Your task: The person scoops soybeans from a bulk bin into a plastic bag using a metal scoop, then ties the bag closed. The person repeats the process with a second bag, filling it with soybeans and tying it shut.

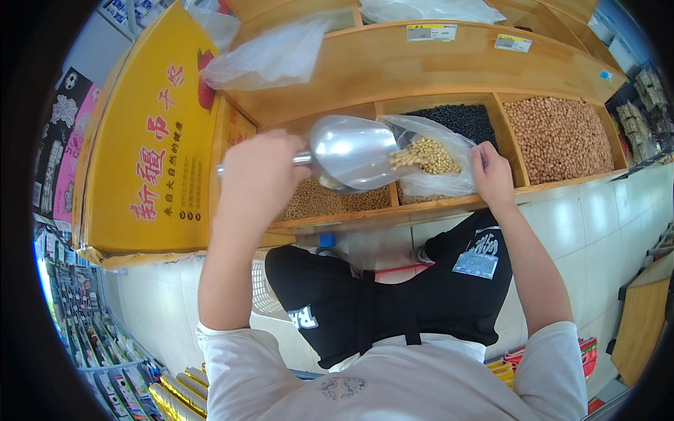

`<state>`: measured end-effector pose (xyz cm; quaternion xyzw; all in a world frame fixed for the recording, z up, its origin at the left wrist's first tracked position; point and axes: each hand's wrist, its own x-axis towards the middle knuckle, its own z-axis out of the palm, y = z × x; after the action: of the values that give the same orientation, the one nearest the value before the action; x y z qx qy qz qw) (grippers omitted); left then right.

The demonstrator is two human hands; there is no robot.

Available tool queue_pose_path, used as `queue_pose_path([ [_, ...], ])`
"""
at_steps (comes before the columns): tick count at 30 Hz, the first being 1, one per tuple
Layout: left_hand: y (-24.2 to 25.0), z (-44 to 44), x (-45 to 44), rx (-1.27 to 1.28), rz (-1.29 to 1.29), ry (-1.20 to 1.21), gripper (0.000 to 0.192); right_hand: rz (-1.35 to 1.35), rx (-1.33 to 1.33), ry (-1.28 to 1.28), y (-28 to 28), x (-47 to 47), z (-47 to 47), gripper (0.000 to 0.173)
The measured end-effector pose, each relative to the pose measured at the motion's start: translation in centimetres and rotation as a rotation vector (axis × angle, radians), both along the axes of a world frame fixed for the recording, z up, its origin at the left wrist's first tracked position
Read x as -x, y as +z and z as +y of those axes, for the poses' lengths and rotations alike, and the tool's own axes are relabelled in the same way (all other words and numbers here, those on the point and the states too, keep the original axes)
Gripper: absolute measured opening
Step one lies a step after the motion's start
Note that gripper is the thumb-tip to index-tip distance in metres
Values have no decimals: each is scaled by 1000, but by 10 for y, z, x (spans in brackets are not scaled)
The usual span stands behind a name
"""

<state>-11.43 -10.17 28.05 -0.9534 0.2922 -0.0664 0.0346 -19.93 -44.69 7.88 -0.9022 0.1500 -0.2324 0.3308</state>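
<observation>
My left hand (pixel 259 171) grips the handle of a shiny metal scoop (pixel 354 150), which is tilted toward a clear plastic bag (pixel 445 185). Pale yellow beans (pixel 438 156), which look like soybeans, slide off the scoop's lip into the bag's mouth. On the bag's far side, my right hand (pixel 493 176) pinches its rim between thumb and fingers. The bag rests over the middle compartment of a wooden bin (pixel 505 131), partly covering black beans (pixel 461 118). Small tan beans (pixel 316 202) fill the compartment below the scoop.
Reddish-brown beans or peanuts (pixel 558 139) fill the right compartment. A yellow printed board (pixel 152 158) stands at the left, and a loose plastic bag (pixel 268 55) hangs over the upper shelf's edge. A white basket (pixel 266 289) is on the floor by my leg. A wooden stand (pixel 640 321) is at the right.
</observation>
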Motion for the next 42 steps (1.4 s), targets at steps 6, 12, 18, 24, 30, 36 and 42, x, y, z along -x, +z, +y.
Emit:
queue_pose_path([
  [6,8,34,-8,-20,21,151,25,1,-6,1,0,1,1,24],
  [12,-58,51,-42,-228,249,190,32,6,-2,1,1,1,1,24],
  [18,-158,48,-62,-232,447,255,37,-1,4,11,-1,0,0,23],
  [24,-226,60,-75,49,563,228,34,2,6,5,0,0,2,23],
  [30,-253,75,-87,193,652,305,34,5,11,-4,0,0,2,24],
  [36,-255,87,-87,331,716,345,32,-13,11,-4,-4,0,1,25],
  [42,-261,84,-88,496,759,360,36,-4,5,-7,-4,-1,0,24],
])
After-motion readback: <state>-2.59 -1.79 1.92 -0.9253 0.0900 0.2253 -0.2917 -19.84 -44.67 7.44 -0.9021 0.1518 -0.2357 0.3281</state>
